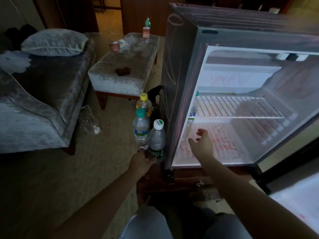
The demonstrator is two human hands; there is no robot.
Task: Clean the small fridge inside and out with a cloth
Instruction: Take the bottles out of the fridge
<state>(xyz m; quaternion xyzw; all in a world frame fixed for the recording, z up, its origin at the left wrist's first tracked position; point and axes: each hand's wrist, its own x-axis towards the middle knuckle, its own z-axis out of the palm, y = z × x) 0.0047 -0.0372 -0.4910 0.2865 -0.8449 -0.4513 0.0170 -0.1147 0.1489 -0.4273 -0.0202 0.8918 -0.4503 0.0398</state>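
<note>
Knees: my knees (150,223) fill the bottom edge, in front of the low wooden cabinet (186,180).
Left hand: my left hand (141,163) curls round the foot of the white-capped bottle (157,140), just outside the fridge's left front corner. The teal-capped bottle (141,133) touches that bottle on its left; I cannot tell whether my fingers hold it too.
Right hand: my right hand (202,144) reaches past the front lip into the lower compartment, fingers spread and relaxed, holding nothing. I cannot tell whether it touches the floor there.
Fridge: the fridge (179,66) stands on the cabinet with its door (296,204) swung out to my right.
Inside: red scribbles (224,142) cover the compartment floor under my right hand. Above it spans the wire shelf (233,107), with a small bottle (192,112) upright at its left edge.
Beside the fridge: behind the bottles near my left hand, a yellow-capped bottle (144,102) and a black spray bottle (154,95) crowd the fridge's left wall.
Room to move: a wide strip of carpet (69,169) runs between the bottles and the chaise (43,94); a plastic bag (90,121) lies by the chaise's foot.
Further back: a footstool (120,81) carries a dark crumpled piece (122,71) near its front edge; I cannot tell whether it is a cloth.
</note>
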